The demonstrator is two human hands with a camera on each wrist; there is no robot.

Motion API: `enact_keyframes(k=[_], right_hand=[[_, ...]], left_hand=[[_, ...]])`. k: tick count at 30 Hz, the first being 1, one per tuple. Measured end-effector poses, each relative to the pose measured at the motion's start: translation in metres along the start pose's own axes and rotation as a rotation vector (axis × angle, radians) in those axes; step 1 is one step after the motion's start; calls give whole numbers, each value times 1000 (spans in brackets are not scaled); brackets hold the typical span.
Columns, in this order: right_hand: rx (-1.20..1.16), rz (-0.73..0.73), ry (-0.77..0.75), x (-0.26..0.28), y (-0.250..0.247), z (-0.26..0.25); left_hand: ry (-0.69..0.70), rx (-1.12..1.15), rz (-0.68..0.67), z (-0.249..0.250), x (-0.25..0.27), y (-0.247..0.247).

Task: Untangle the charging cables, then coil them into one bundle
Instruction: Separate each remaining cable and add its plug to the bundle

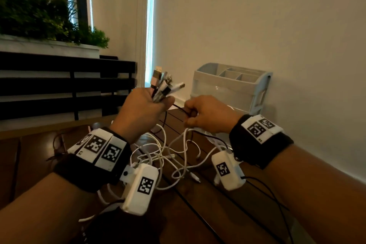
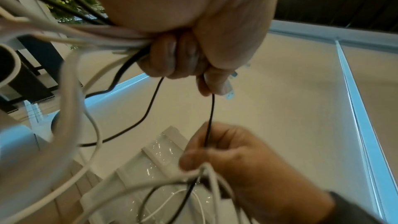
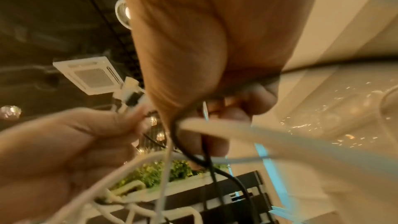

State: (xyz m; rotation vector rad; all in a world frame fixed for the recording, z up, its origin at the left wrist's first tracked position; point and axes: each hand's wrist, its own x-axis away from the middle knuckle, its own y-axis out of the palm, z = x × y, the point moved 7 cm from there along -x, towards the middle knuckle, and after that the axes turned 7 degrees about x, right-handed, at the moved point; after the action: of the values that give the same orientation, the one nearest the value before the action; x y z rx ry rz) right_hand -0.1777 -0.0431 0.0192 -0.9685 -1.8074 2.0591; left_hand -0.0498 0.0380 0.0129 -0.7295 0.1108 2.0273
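Stretching black cable between left hand, right hand.

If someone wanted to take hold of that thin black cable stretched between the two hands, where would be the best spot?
Probably the short taut span of the thin black cable between the left hand and the right hand. It runs straight and clear of the white cables there, so pinch it from above.
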Motion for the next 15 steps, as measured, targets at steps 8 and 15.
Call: enact_keyframes(k=[8,15], right_hand=[[57,72,209,16,19,65],[-82,83,382,14,3,104]], left_hand=[[-31,118,279,-9,-20,-53],[19,-133,402,-6,-20,-78]])
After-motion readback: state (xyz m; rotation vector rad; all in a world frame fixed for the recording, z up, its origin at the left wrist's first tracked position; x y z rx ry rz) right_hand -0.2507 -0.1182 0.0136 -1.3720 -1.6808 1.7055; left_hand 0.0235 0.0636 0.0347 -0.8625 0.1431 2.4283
